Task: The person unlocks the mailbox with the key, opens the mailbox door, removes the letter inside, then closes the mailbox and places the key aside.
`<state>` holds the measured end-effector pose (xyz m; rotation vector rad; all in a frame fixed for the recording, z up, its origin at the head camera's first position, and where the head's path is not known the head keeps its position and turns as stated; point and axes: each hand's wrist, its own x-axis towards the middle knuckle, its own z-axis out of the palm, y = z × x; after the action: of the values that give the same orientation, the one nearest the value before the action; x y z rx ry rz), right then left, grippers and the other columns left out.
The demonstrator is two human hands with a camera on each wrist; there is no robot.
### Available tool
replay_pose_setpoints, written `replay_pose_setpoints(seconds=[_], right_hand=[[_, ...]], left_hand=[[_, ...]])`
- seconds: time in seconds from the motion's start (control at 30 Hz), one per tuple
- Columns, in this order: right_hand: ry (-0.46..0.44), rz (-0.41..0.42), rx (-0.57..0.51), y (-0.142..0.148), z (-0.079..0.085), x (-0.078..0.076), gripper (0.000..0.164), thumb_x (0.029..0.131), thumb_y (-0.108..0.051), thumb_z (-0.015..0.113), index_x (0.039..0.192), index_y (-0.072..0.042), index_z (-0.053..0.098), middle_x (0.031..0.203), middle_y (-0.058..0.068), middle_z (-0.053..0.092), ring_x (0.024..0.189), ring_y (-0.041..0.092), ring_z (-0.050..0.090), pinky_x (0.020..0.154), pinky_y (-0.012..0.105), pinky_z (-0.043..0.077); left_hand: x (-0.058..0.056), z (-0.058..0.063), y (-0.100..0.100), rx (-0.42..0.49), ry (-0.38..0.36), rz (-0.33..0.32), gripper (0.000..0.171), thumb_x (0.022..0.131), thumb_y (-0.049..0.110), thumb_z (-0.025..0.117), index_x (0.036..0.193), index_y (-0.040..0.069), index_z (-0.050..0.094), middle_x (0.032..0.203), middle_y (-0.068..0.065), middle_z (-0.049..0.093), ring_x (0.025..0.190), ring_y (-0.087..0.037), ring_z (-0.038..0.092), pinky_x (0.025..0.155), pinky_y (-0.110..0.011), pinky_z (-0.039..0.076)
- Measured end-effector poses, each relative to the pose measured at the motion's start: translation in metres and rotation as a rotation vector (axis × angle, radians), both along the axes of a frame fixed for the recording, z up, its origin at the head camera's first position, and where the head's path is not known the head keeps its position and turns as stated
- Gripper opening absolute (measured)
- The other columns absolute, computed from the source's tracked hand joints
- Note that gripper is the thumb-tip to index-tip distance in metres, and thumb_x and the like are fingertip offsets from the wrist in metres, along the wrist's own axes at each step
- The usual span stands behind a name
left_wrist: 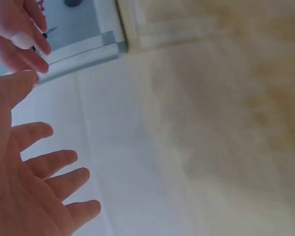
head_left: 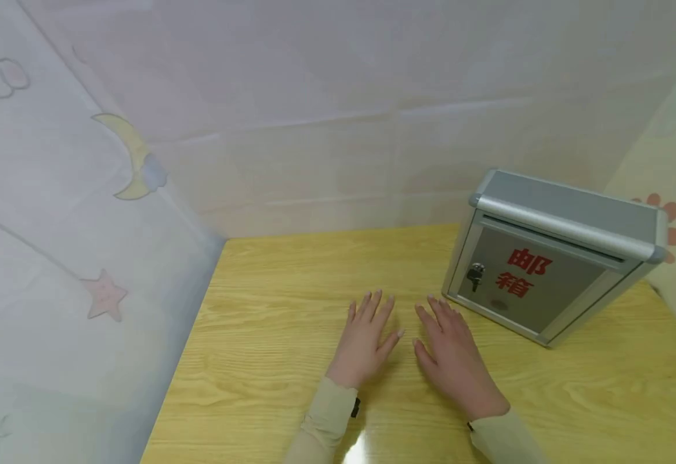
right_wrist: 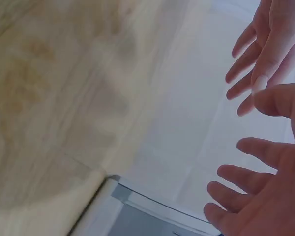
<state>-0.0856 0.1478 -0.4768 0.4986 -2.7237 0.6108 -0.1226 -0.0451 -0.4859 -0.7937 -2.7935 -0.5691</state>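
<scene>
Both hands are held over the wooden table with fingers spread and nothing in them. My left hand [head_left: 362, 345] is at the middle, its thumb pointing toward the other hand. To its right is my right hand [head_left: 452, 361], close to the lower left corner of a grey metal mailbox [head_left: 546, 264]. Red characters mark the mailbox's front door, and a small key [head_left: 475, 278] hangs from the lock at the door's left side. A narrow slot runs below its top edge. In the left wrist view the left palm [left_wrist: 24, 191] shows, fingers apart; the right palm [right_wrist: 270, 196] shows likewise in its wrist view.
The mailbox stands upright on the right part of the table [head_left: 268, 361]. Behind the table rises a pale cloth-like wall [head_left: 314, 129], and another wall with a moon and a star [head_left: 106, 295] borders its left edge.
</scene>
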Motion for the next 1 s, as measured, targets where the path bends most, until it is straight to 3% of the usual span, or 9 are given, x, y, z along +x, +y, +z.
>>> replay_pose_setpoints(seconds=[0.13, 0.23, 0.43, 0.67, 0.83, 1.0], right_hand=[[0.087, 0.010, -0.055, 0.008, 0.018, 0.003, 0.059, 0.086, -0.017, 0.067, 0.138, 0.001, 0.047, 0.144, 0.022, 0.038, 0.130, 0.042, 0.035, 0.100, 0.061, 0.031], [0.170, 0.010, -0.093, 0.017, 0.036, 0.004, 0.056, 0.085, -0.015, 0.065, 0.135, 0.003, 0.048, 0.141, 0.023, 0.041, 0.128, 0.043, 0.038, 0.099, 0.061, 0.031], [0.353, -0.020, -0.183, 0.039, 0.068, 0.008, 0.051, 0.093, -0.029, 0.048, 0.130, 0.005, 0.054, 0.137, 0.023, 0.047, 0.125, 0.043, 0.042, 0.100, 0.057, 0.032], [0.584, -0.085, -0.253, 0.059, 0.108, 0.004, 0.048, 0.094, -0.030, 0.048, 0.112, 0.012, 0.062, 0.125, 0.030, 0.052, 0.116, 0.050, 0.046, 0.103, 0.054, 0.031], [0.677, -0.183, -0.303, 0.078, 0.129, -0.002, 0.044, 0.087, -0.025, 0.050, 0.111, 0.011, 0.061, 0.127, 0.027, 0.052, 0.120, 0.048, 0.043, 0.105, 0.052, 0.027], [0.661, -0.319, -0.302, 0.102, 0.141, -0.004, 0.045, 0.090, -0.025, 0.049, 0.118, 0.010, 0.058, 0.134, 0.021, 0.047, 0.127, 0.040, 0.037, 0.106, 0.051, 0.023]], left_hand=[[-0.015, 0.013, 0.009, 0.056, 0.016, -0.052, 0.065, 0.100, 0.046, 0.043, 0.153, 0.013, 0.024, 0.154, -0.013, 0.025, 0.141, -0.028, 0.024, 0.111, -0.050, 0.022], [-0.028, 0.030, 0.019, 0.102, 0.032, -0.097, 0.066, 0.100, 0.046, 0.042, 0.154, 0.014, 0.020, 0.154, -0.011, 0.024, 0.140, -0.025, 0.024, 0.111, -0.046, 0.024], [-0.049, 0.069, 0.042, 0.195, 0.041, -0.171, 0.066, 0.100, 0.046, 0.040, 0.155, 0.018, 0.015, 0.155, -0.007, 0.024, 0.139, -0.019, 0.027, 0.109, -0.035, 0.030], [-0.071, 0.102, 0.072, 0.297, -0.003, -0.201, 0.066, 0.100, 0.051, 0.034, 0.155, 0.020, 0.014, 0.157, 0.002, 0.018, 0.140, -0.009, 0.020, 0.109, -0.027, 0.027], [-0.086, 0.121, 0.094, 0.379, -0.037, -0.232, 0.064, 0.101, 0.049, 0.036, 0.154, 0.021, 0.016, 0.156, 0.004, 0.018, 0.139, -0.004, 0.018, 0.109, -0.022, 0.021], [-0.097, 0.134, 0.109, 0.404, -0.055, -0.263, 0.060, 0.101, 0.047, 0.038, 0.154, 0.025, 0.019, 0.155, 0.006, 0.017, 0.138, -0.002, 0.019, 0.108, -0.020, 0.023]])
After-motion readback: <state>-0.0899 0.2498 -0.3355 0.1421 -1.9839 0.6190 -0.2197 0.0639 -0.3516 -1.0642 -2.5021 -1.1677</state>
